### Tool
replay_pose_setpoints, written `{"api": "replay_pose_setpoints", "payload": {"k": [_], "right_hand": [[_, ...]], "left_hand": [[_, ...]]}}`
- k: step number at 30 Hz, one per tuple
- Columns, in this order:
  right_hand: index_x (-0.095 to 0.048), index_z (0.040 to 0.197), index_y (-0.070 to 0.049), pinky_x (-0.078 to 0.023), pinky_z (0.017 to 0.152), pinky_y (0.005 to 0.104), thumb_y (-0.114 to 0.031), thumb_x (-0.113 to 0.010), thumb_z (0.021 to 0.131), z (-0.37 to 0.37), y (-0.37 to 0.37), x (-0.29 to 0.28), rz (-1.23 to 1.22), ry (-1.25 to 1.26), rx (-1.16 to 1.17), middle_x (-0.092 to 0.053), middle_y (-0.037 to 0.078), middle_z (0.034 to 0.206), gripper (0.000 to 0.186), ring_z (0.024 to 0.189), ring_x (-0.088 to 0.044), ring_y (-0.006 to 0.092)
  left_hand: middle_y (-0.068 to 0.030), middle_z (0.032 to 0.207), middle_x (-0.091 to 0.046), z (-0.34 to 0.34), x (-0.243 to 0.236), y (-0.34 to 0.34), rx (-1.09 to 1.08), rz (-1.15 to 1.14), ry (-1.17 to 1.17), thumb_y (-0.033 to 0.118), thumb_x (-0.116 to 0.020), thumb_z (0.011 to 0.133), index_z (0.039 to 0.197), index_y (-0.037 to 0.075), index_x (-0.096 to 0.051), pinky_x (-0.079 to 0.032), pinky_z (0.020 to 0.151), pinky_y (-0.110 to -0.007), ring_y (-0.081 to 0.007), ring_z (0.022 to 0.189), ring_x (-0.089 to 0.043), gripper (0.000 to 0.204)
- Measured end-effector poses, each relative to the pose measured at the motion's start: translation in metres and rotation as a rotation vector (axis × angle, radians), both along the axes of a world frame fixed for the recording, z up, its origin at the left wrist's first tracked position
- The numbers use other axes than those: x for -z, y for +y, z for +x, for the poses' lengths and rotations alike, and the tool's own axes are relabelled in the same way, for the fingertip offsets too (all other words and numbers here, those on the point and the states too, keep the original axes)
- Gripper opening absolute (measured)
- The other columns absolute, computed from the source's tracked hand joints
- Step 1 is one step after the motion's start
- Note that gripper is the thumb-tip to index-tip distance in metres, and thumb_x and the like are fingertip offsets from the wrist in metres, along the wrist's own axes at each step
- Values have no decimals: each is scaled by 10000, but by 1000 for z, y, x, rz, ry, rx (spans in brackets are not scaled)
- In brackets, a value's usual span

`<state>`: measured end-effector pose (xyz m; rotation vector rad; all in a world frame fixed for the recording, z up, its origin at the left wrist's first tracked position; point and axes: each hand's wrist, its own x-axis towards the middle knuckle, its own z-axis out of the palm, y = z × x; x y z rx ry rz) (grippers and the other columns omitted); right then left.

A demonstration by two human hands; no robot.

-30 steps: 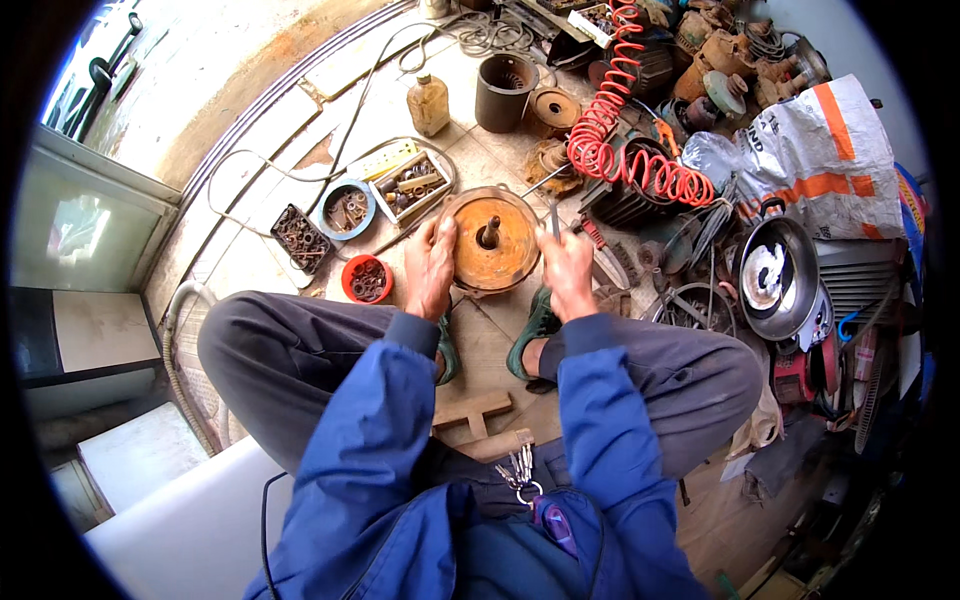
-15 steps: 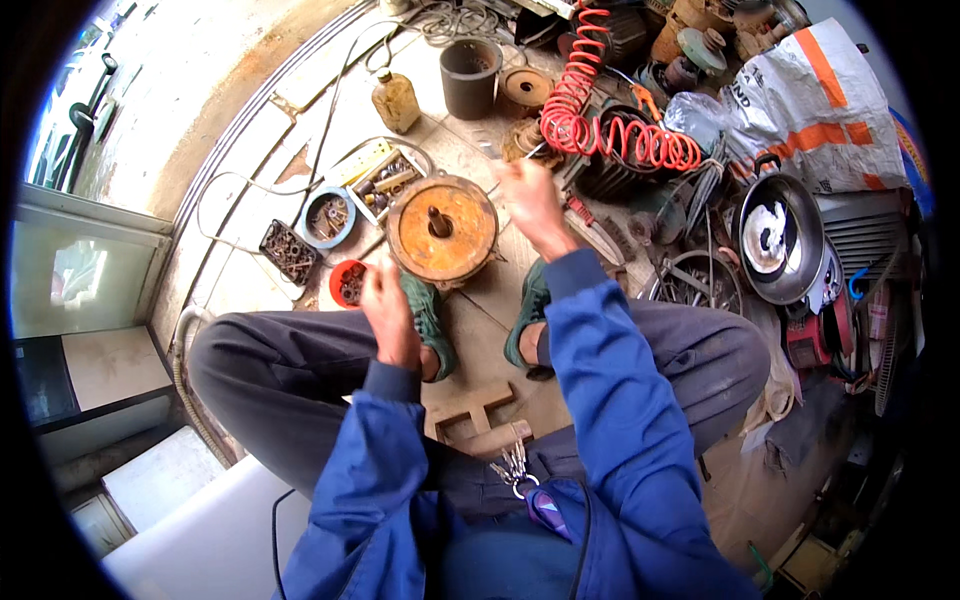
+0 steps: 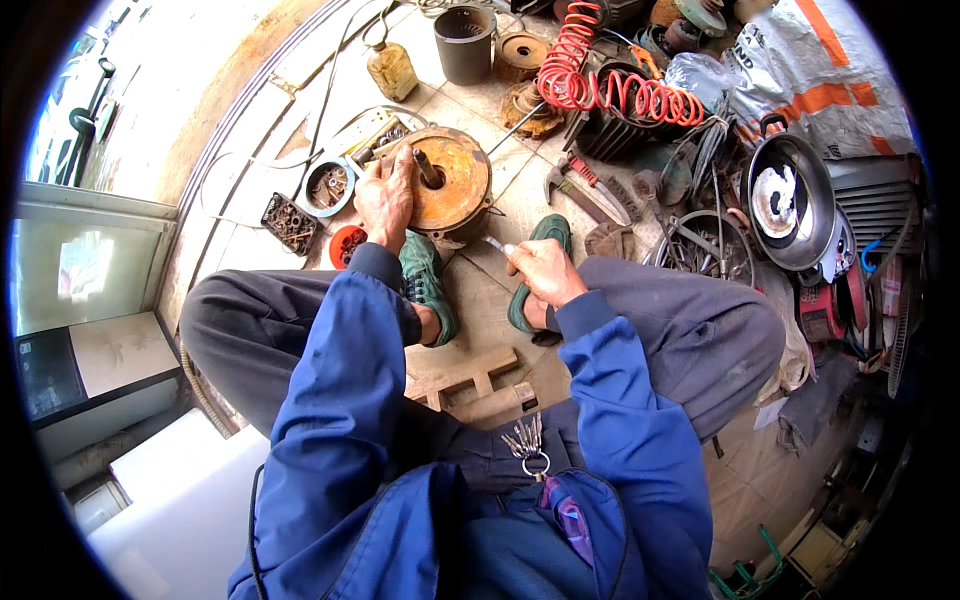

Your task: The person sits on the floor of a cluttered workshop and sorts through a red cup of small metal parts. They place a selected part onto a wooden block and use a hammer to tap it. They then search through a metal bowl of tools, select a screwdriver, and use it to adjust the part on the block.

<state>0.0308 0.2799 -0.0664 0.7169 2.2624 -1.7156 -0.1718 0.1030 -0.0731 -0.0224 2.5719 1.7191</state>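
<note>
A round, rust-coated motor [image 3: 455,190] with a short shaft standing up from its top sits on the floor in front of my feet. My left hand [image 3: 385,200] lies over its left edge, fingers bent around the rim. My right hand [image 3: 545,270], nearer me and right of the motor, is closed on a small silver metal tool [image 3: 493,242]. The tool's tip points toward the motor's lower right side, apart from it; its other end is hidden in my fist. Left of the motor stand a red dish [image 3: 345,245] and a blue-rimmed bowl [image 3: 328,188], both with small hardware.
A black tray of screws [image 3: 290,224], a bottle [image 3: 391,70] and a dark bucket [image 3: 467,45] stand farther off. To the right are a hammer [image 3: 585,190], a coiled red hose [image 3: 640,98] and a black pan [image 3: 792,205]. A wooden piece [image 3: 480,385] lies between my legs.
My left hand has moved up and forward onto the motor's rim. My right hand has come down toward me, right of the motor, with the silver tool now showing.
</note>
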Motion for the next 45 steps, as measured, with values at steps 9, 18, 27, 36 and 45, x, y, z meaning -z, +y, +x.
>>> {"api": "replay_pose_setpoints", "payload": {"k": [9,18,27,36,45], "right_hand": [[-724,785,29,-489,607,347,-312,-634,952,-13,2,-5,33,58,-17,-645,122,634,391,614,-613,179],[-726,758,2,-516,691,395,-339,-614,946,-11,11,30,210,53,260,-674,182,684,405,655,-663,258],[-717,745,-27,-526,713,487,-382,-624,928,-16,8,20,-56,65,185,-680,230,743,410,754,-682,419],[-704,809,-5,-513,722,517,-364,-621,945,-17,22,17,-47,134,199,-672,261,808,394,807,-665,463],[-715,812,-7,-520,727,489,-349,-639,928,-15,22,4,-31,67,91,-666,260,793,369,784,-662,455]], "left_hand": [[-78,872,-727,-3,8,-3,84,198,39,366,-667,984,1036,-44,-709,-496,731,-285,-109,783,-614,416],[16,884,-642,-6,2,-8,106,189,-71,239,-598,1029,1073,-28,-684,-427,689,-239,-60,775,-512,283],[23,835,-606,8,-19,0,72,220,-88,324,-603,1035,1014,29,-665,-421,641,-250,-65,742,-501,302],[-71,1038,-679,-3,-5,-15,102,204,-170,353,-631,1013,1187,-24,-643,-530,776,-276,-123,899,-631,415],[101,711,-469,5,-15,1,52,159,-97,344,-645,1010,940,71,-664,-279,540,-223,-13,639,-357,282]]}}
